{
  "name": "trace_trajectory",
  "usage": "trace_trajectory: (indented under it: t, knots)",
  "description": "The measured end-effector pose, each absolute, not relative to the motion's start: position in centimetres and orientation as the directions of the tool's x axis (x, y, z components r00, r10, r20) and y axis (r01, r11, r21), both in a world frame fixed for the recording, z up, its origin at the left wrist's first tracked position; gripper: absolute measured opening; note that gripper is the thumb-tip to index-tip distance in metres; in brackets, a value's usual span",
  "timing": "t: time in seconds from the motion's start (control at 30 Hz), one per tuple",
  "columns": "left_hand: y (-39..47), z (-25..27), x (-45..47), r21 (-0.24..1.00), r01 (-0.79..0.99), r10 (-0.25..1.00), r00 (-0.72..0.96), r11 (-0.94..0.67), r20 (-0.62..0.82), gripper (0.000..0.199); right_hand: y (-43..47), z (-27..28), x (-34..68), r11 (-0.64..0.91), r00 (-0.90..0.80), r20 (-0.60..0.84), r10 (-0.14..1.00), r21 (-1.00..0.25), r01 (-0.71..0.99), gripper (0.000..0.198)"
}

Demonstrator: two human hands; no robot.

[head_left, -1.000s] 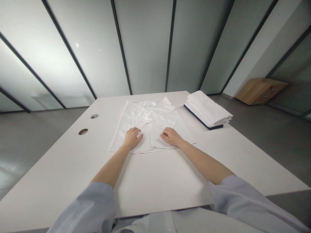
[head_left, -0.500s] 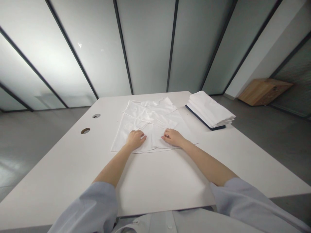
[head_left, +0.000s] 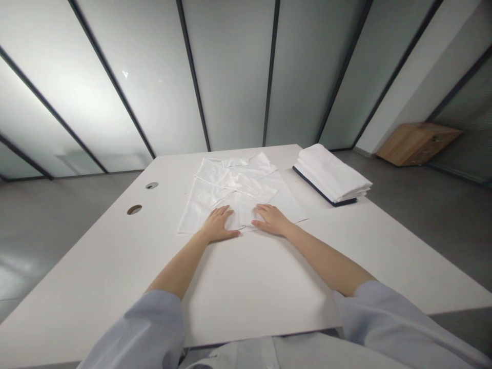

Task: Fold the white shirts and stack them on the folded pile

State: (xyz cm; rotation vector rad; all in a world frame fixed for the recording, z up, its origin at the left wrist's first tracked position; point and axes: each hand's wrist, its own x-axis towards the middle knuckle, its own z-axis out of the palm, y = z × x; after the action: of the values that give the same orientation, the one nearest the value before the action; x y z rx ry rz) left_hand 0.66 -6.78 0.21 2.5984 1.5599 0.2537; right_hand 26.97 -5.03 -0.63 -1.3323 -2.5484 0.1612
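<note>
A thin white shirt point(head_left: 234, 182) lies spread on the white table, its sleeves folded across the body and its collar toward the far edge. My left hand point(head_left: 220, 225) rests flat on the near hem, left of the middle, fingers stretched and thumb pointing right. My right hand point(head_left: 272, 220) lies on the hem to the right, fingers also extended and pointing left. Both palms face down and hold nothing. The cloth under the hands is hidden.
A stack of folded white cloths point(head_left: 332, 171), with a dark blue one at its bottom, sits at the table's right. Two round holes are in the table point(head_left: 96, 266) at left. A wooden cabinet point(head_left: 417, 143) stands on the floor beyond, near frosted glass panels.
My fingers were curled at the hem and are now stretched out flat. The near edge of the shirt has shifted slightly away from me.
</note>
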Motion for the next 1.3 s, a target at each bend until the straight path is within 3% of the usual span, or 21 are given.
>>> trace_trajectory:
  t: [0.13, 0.3, 0.53, 0.63, 0.73, 0.87, 1.03, 1.17, 1.3]
  knots:
    - [-7.0, 0.4, 0.8, 0.209, 0.806, 0.832, 0.524, -0.554, 0.185, 0.082, -5.4, -0.2, 26.8, 0.688, -0.644, 0.240, 0.726, -0.252, 0.681, 0.051]
    - [-6.9, 0.4, 1.4, 0.247, 0.762, 0.800, 0.553, -0.599, 0.234, 0.053, -5.5, -0.3, 26.5, 0.756, -0.694, 0.300, 0.655, -0.266, 0.598, 0.033]
    - [-6.7, 0.6, 2.2, 0.185, 0.733, 0.756, 0.627, -0.654, 0.187, 0.018, -5.2, -0.4, 26.6, 0.781, -0.708, 0.330, 0.625, -0.281, 0.558, 0.011]
    - [-6.7, 0.5, 2.4, 0.143, 0.747, 0.760, 0.629, -0.649, 0.166, 0.019, -5.2, -0.3, 26.4, 0.774, -0.712, 0.303, 0.633, -0.253, 0.580, 0.012]
    - [-6.7, 0.4, 2.3, 0.117, 0.761, 0.767, 0.613, -0.638, 0.191, 0.034, -4.9, -0.3, 26.5, 0.763, -0.720, 0.252, 0.647, -0.208, 0.612, 0.023]
    - [-6.2, 0.9, 1.1, 0.097, 0.835, 0.829, 0.510, -0.541, 0.232, 0.044, -4.3, 0.2, 27.8, 0.663, -0.639, 0.190, 0.745, -0.108, 0.741, 0.033]
    - [-4.8, 2.5, -2.8, 0.075, 0.963, 0.935, 0.229, -0.257, 0.269, 0.038, -3.1, 1.6, 31.1, 0.393, -0.392, 0.088, 0.916, 0.000, 0.919, 0.028]
    - [-4.0, 2.5, -5.7, 0.039, 0.992, 0.985, 0.116, -0.122, 0.127, 0.036, -2.3, 2.3, 33.4, 0.241, -0.241, -0.020, 0.970, -0.035, 0.970, 0.027]
    - [-3.7, 2.2, -7.1, 0.068, 0.986, 0.988, 0.154, -0.155, 0.014, 0.041, -2.0, 2.9, 34.6, 0.195, -0.192, 0.039, 0.981, -0.127, 0.973, 0.036]
